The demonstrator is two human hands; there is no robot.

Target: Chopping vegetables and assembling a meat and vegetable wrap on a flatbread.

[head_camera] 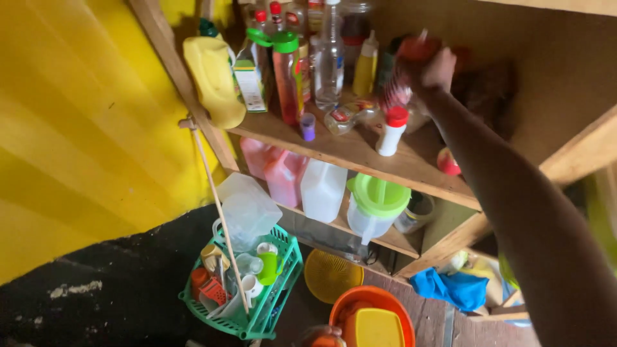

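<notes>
My right hand point(439, 68) reaches up to the back of the upper wooden shelf point(334, 149), my arm stretching in from the lower right. Its fingers are closed on a blurred red-lidded jar point(406, 64), held just above the shelf board. Below the jar stands a white bottle with a red cap point(391, 132). To the left of my hand are a yellow squeeze bottle point(366, 65) and a tall clear bottle point(329, 56). My left hand is out of sight.
The upper shelf also holds a pink bottle with a green cap point(287, 80), a carton point(252, 78) and a yellow jug point(215, 80). On the lower shelf are pink jerrycans point(277, 172), a white one point(321, 190) and a green-lidded pitcher point(376, 207). Below sit a green basket point(283, 292) and an orange basin point(369, 299).
</notes>
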